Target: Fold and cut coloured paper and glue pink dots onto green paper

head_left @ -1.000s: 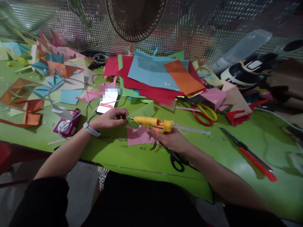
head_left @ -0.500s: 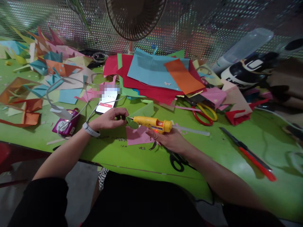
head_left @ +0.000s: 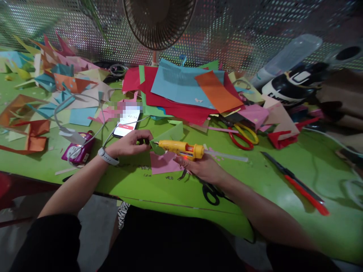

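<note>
My right hand (head_left: 202, 166) is closed around a yellow hot glue gun (head_left: 181, 148), its red light lit and a clear glue stick (head_left: 229, 155) sticking out of the back. The nozzle points left and meets a folded piece of green paper (head_left: 170, 133), though whether it touches cannot be made out. The paper's near edge is pinched by my left hand (head_left: 137, 141), which wears a white wristband. Below the paper lies a pink paper square (head_left: 163, 163) on the green table (head_left: 127, 185). Black-handled scissors (head_left: 211, 193) rest partly under my right forearm.
A lit phone (head_left: 129, 122) and a purple device with a cable (head_left: 79, 149) lie to the left. Coloured sheets (head_left: 181, 88) are stacked behind. Red-and-yellow scissors (head_left: 241, 136), a red-handled cutter (head_left: 297, 185) and a bottle (head_left: 289, 88) are at right. A fan (head_left: 159, 22) stands at the back.
Both hands hold nearly the same pose, the glue gun staying at the green paper. The whole view has shifted slightly.
</note>
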### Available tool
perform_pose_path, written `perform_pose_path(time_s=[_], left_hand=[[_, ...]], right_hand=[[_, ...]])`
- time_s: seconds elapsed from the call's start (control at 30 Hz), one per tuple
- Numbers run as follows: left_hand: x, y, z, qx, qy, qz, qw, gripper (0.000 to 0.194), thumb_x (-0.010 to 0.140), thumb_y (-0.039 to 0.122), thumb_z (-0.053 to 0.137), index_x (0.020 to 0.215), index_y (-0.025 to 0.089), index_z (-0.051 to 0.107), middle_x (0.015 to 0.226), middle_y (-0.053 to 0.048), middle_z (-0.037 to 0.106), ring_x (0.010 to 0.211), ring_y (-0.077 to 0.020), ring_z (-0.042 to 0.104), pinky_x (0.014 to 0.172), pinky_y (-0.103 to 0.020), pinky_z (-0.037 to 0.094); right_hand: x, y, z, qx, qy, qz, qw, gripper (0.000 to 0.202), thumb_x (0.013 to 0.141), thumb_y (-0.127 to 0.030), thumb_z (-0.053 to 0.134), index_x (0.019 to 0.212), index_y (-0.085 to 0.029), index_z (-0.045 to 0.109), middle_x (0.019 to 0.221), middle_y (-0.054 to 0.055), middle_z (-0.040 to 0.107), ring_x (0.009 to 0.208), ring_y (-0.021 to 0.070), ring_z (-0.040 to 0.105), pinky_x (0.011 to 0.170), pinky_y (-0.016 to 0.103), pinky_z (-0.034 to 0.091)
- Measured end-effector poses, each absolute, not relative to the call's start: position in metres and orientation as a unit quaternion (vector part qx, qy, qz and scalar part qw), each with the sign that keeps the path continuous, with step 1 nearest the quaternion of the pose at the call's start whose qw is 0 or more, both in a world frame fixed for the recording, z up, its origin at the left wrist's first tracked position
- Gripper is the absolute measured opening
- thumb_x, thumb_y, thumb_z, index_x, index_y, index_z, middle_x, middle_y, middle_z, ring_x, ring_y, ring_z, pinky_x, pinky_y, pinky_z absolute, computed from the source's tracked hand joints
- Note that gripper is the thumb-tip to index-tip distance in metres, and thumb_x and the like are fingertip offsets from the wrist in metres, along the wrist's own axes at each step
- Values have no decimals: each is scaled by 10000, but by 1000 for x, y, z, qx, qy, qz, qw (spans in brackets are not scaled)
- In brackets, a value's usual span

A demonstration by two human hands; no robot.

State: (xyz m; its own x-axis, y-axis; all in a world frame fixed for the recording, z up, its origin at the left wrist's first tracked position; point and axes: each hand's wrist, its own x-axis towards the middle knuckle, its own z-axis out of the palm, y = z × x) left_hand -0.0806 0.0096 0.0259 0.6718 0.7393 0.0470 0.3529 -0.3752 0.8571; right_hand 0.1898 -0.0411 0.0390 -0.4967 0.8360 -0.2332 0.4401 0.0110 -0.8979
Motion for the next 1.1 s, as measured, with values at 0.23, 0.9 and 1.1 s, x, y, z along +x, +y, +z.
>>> perform_pose_path(time_s=[0.23, 0.9, 1.1], left_hand=[[-80, 9, 27, 801, 348, 215, 437, 130, 827, 295, 583, 854, 172, 617, 827, -24, 594, 732, -148, 545, 676, -289, 438], [-80, 9, 26, 808, 341, 208, 433, 145, 836, 306, 574, 872, 172, 618, 853, -40, 606, 779, -171, 572, 738, -318, 468], [-80, 9, 25, 807, 341, 207, 435, 143, 840, 297, 569, 871, 166, 614, 855, -42, 600, 774, -171, 570, 726, -320, 459]], right_hand=[[190, -41, 37, -449, -689, 534, 198, 501, 860, -686, 605, 999, -233, 769, 746, 35, 700, 617, 151, 611, 509, 253, 517], [191, -41, 36, -453, -683, 536, 203, 477, 844, -642, 652, 1035, -224, 778, 771, 40, 713, 644, 164, 630, 539, 275, 526], [193, -41, 33, -461, -691, 516, 209, 420, 842, -612, 664, 1013, -247, 779, 775, 40, 710, 684, 185, 648, 590, 298, 556]])
